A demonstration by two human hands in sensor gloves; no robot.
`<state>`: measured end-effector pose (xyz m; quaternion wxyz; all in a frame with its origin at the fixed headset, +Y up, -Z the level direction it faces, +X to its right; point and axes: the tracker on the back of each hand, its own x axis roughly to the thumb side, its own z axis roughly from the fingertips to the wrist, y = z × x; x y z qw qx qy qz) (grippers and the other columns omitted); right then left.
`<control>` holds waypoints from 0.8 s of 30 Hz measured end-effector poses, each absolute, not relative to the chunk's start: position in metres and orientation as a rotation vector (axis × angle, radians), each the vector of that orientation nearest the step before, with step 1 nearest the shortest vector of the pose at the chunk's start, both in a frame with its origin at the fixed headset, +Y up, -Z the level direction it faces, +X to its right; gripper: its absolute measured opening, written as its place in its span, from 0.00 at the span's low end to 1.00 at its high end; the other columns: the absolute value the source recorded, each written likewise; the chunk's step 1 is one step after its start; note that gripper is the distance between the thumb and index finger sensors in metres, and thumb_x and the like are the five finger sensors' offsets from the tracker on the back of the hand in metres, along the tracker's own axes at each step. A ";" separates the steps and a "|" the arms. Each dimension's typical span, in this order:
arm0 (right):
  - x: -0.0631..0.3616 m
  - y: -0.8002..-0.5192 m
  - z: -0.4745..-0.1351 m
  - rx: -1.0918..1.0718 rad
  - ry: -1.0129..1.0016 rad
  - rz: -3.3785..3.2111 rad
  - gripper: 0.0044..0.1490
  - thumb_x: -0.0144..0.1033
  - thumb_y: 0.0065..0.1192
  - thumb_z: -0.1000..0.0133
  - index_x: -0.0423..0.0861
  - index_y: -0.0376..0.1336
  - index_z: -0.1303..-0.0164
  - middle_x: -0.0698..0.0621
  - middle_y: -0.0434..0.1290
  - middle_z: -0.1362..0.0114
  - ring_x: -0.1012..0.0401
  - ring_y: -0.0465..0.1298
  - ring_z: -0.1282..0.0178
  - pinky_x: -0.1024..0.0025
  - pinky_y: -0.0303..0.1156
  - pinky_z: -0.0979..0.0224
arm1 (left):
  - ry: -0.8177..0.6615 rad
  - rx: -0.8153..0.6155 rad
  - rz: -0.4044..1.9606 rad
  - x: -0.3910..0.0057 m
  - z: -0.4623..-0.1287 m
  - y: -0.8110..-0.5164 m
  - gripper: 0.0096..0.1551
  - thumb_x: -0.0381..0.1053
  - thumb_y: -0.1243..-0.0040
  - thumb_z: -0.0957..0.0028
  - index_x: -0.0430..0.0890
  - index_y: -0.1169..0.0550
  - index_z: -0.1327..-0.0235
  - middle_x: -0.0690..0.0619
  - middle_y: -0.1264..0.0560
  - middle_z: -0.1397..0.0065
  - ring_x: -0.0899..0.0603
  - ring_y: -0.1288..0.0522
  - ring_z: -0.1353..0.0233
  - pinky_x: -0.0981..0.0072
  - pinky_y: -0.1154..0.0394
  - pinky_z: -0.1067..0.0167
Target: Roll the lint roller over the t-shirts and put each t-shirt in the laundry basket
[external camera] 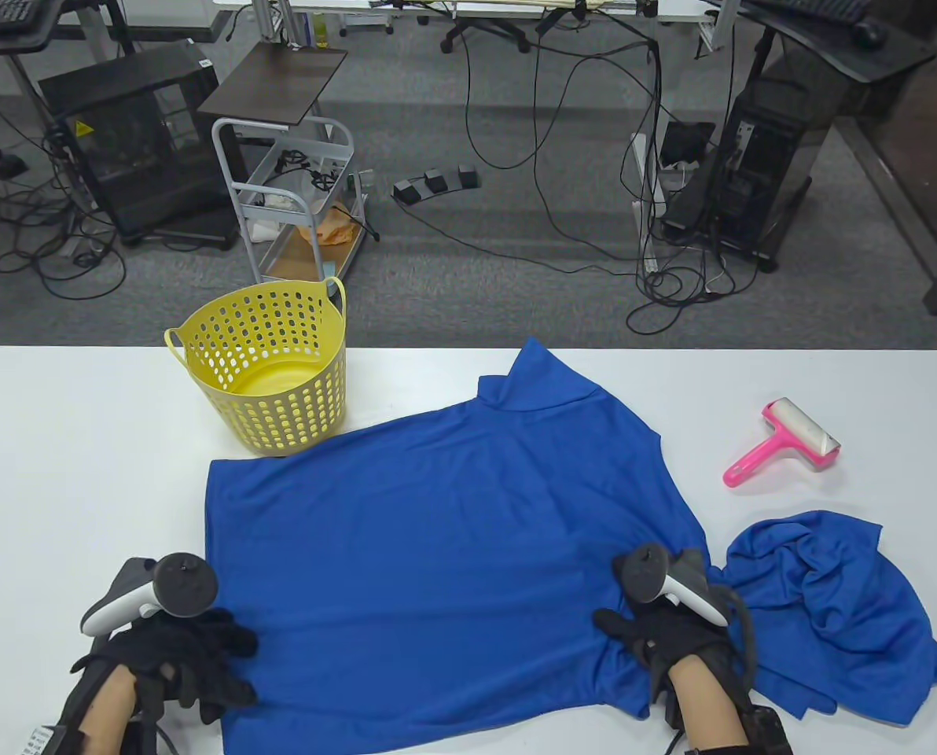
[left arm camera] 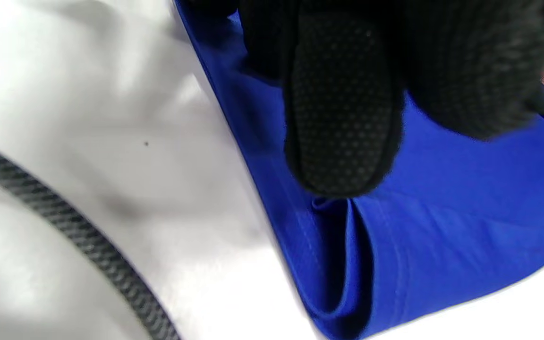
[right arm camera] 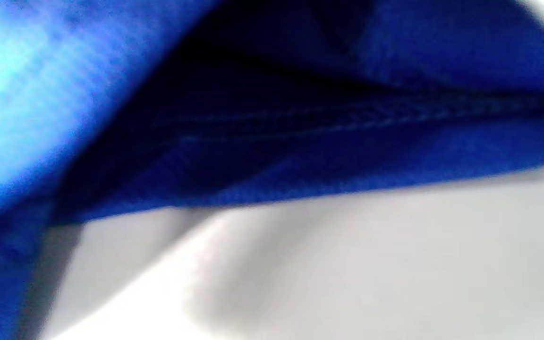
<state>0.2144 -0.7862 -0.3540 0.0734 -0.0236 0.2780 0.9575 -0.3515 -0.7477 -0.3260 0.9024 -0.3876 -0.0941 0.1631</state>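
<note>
table view. we see a white table [external camera: 60, 440] with a bright blue knit t-shirt [external camera: 437, 535] spread flat across its middle, collar toward the far edge. our left hand [external camera: 193, 653], in a black sensor glove with a grey-and-white tracker on its back, lies on the shirt's near left edge, fingers reaching onto the cloth; whether they pinch the hem we cannot tell here. our right hand [external camera: 657, 629], gloved the same, sits at the shirt's near right side, fingers curled down into bunched cloth. a second blue t-shirt [external camera: 830, 613], crumpled, lies just right of that hand, touching the spread one. a pink-handled lint roller with a white paper drum [external camera: 783, 444] rests near the far right, apart from both shirts. a yellow perforated plastic laundry basket [external camera: 272, 370] stands upright at the far left, its base at the spread shirt's far corner. a grey metal trolley [external camera: 295, 204] stands on the carpet beyond.

left wrist view. a black dotted fingertip [left arm camera: 343, 108] hangs over the blue shirt's folded hem [left arm camera: 343, 255]; contact unclear. a black braided cable [left arm camera: 78, 236] crosses the white tabletop.

right wrist view. blurred blue cloth [right arm camera: 300, 118] lifts off the white surface; fingers out of sight.
</note>
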 end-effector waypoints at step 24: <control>0.252 -0.718 -0.338 -0.348 0.254 2.984 0.35 0.49 0.58 0.44 0.53 0.57 0.26 0.45 0.66 0.22 0.50 0.75 0.36 0.61 0.76 0.40 | 0.073 -0.638 0.126 -0.311 -0.338 -0.772 0.55 0.69 0.47 0.49 0.57 0.61 0.20 0.48 0.66 0.16 0.31 0.65 0.16 0.32 0.54 0.23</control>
